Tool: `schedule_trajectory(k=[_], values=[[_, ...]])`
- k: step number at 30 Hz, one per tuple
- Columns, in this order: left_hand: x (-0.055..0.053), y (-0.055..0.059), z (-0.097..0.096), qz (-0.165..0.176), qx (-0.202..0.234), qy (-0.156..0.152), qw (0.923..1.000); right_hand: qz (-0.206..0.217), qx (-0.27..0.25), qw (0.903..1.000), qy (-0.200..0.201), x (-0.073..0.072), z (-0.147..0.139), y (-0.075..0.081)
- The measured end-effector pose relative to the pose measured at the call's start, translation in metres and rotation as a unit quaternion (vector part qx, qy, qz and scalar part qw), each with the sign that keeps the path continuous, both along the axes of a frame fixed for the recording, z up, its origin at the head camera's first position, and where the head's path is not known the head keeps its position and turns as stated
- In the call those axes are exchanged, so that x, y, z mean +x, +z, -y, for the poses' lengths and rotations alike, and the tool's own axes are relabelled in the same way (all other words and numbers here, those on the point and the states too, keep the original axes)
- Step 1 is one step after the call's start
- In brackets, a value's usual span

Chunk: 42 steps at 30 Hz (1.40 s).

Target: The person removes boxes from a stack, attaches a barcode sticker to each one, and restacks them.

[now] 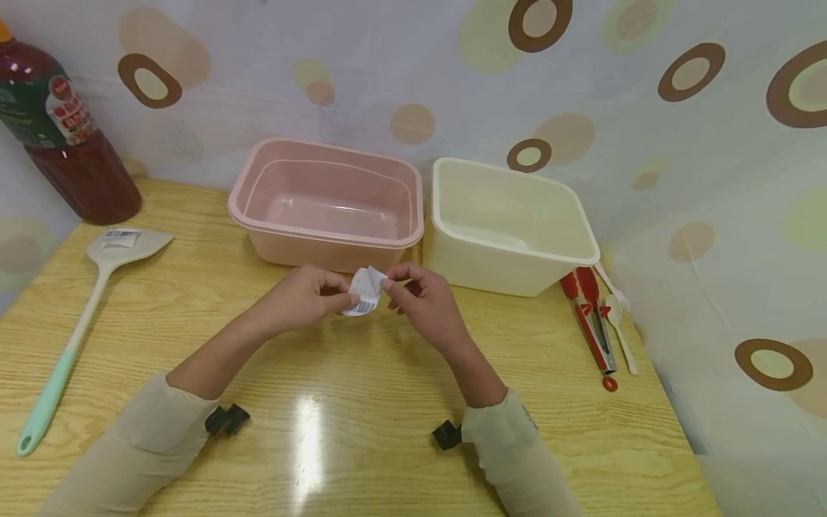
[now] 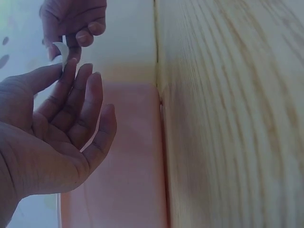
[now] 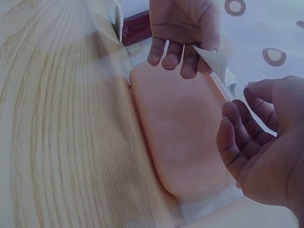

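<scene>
In the head view, my left hand (image 1: 304, 294) pinches a small white barcode label (image 1: 365, 287) between thumb and forefinger. At the label's upper right edge, my right hand (image 1: 426, 305) has its thumb and forefinger pinched together on the paper. One corner of the label looks folded over or lifted. Both hands are just in front of a pink plastic tub (image 1: 329, 240), above the table. The left wrist view shows the label edge-on as a curled strip (image 2: 61, 54) between the hands. Loosely curved are the other fingers (image 3: 230, 140) of my right hand.
A cream tub (image 1: 491, 266) stands right of the pink one. Red-handled tongs (image 1: 589, 323), a fork (image 1: 617, 291) and a spoon (image 1: 622, 334) lie at the right. On the left are a mint-handled spatula (image 1: 97, 287) with a label on its head and a large dark-red bottle (image 1: 97, 179).
</scene>
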<state>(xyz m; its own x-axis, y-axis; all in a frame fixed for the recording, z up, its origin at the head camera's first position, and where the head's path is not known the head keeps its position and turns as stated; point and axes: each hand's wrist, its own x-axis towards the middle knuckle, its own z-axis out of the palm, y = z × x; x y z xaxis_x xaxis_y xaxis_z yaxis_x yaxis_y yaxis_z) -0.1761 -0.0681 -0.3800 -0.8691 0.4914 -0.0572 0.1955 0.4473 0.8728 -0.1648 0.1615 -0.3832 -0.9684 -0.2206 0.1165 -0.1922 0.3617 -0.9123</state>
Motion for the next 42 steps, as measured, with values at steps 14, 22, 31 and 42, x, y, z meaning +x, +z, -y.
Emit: schedule_trajectory(k=[14, 22, 31, 42], values=[[-0.001, -0.003, 0.002, 0.003, -0.015, -0.011, 0.9998, 0.004, -0.028, 0.9993, -0.025, -0.003, -0.006, 0.005], [-0.001, -0.005, 0.002, 0.005, -0.037, -0.037, 0.9986, 0.016, -0.047, 0.9981, -0.037, -0.003, -0.008, 0.01], [-0.002, -0.01, 0.002, -0.011, -0.077, -0.087, 0.9931, 0.023, -0.052, 0.9982, -0.021, -0.005, -0.008, 0.009], [-0.003, -0.009, 0.001, 0.0, -0.09, -0.092, 0.9917, 0.018, -0.043, 0.9986, -0.025, -0.006, -0.007, 0.007]])
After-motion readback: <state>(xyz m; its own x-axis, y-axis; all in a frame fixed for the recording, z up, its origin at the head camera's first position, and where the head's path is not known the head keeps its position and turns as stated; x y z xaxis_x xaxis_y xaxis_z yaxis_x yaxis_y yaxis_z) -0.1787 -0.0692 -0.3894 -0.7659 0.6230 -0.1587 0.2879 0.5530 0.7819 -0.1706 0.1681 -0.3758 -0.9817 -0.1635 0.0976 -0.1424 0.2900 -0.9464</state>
